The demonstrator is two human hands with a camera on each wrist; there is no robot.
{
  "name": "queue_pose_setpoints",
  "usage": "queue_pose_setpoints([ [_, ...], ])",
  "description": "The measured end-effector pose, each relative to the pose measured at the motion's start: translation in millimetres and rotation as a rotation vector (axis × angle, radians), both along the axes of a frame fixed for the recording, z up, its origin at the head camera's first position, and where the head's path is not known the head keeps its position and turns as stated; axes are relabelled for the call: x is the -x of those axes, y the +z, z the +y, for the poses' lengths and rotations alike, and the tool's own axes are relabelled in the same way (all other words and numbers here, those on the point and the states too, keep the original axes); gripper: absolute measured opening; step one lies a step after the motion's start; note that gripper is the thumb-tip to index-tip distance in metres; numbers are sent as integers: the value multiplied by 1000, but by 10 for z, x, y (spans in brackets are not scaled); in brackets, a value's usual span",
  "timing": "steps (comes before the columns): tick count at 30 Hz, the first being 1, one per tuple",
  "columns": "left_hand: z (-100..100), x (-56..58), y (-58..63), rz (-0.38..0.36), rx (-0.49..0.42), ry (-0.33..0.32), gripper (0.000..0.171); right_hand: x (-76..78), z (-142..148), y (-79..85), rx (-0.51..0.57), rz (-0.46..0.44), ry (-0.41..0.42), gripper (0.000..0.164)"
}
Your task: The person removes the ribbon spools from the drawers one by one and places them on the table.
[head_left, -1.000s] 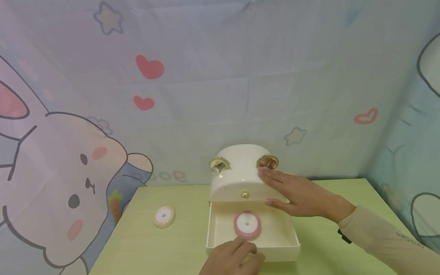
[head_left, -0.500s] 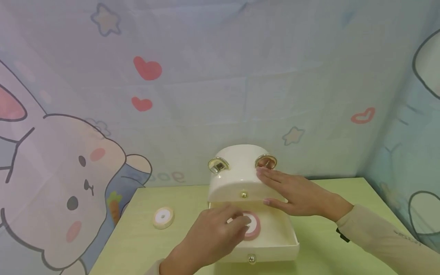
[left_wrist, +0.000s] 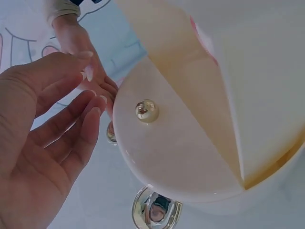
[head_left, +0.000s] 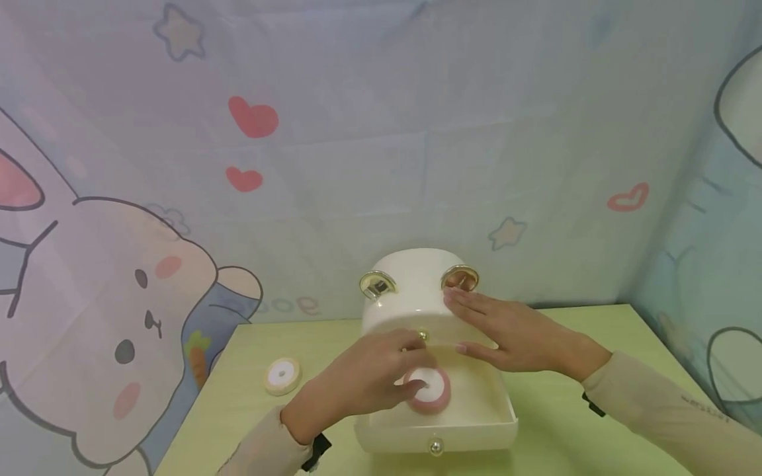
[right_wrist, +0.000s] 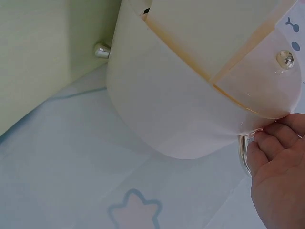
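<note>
A cream-white, round-topped storage box (head_left: 419,271) stands at the back of the table, its lower drawer (head_left: 482,436) pulled out. Inside the drawer lies a pink ribbon roll (head_left: 439,400) with a white core. My left hand (head_left: 375,373) hovers over the drawer, partly covering that roll in the head view. Its fingers are loosely bent beside the upper gold knob (left_wrist: 147,110), with nothing between them in the left wrist view. My right hand (head_left: 518,334) rests on the box's upper right side with its fingers straight, fingertips near the right gold ring (head_left: 460,278).
A pale yellow ribbon roll (head_left: 282,376) lies on the green table (head_left: 321,344) to the left of the box. A second gold ring (head_left: 378,285) sits on the box's left side, and another gold knob (head_left: 436,447) on the drawer front. A cartoon-printed cloth (head_left: 357,165) hangs behind.
My left hand has moved from the drawer's front edge, up across the pink ribbon roll, toward the upper knob. The right hand stays on the box; the drawer stays out.
</note>
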State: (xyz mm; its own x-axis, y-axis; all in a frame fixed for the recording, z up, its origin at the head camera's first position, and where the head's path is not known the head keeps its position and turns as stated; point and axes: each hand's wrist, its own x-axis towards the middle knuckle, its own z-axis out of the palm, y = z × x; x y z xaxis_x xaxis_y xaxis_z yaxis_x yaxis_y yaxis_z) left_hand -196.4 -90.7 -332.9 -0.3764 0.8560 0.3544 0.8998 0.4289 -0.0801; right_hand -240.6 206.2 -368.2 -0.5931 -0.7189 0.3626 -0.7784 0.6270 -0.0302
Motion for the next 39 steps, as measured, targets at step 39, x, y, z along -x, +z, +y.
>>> queue_pose_setpoints([
  [39, 420, 342, -260, 1, 548, -73, 17, -16, 1, -4, 5, 48, 19, 71],
])
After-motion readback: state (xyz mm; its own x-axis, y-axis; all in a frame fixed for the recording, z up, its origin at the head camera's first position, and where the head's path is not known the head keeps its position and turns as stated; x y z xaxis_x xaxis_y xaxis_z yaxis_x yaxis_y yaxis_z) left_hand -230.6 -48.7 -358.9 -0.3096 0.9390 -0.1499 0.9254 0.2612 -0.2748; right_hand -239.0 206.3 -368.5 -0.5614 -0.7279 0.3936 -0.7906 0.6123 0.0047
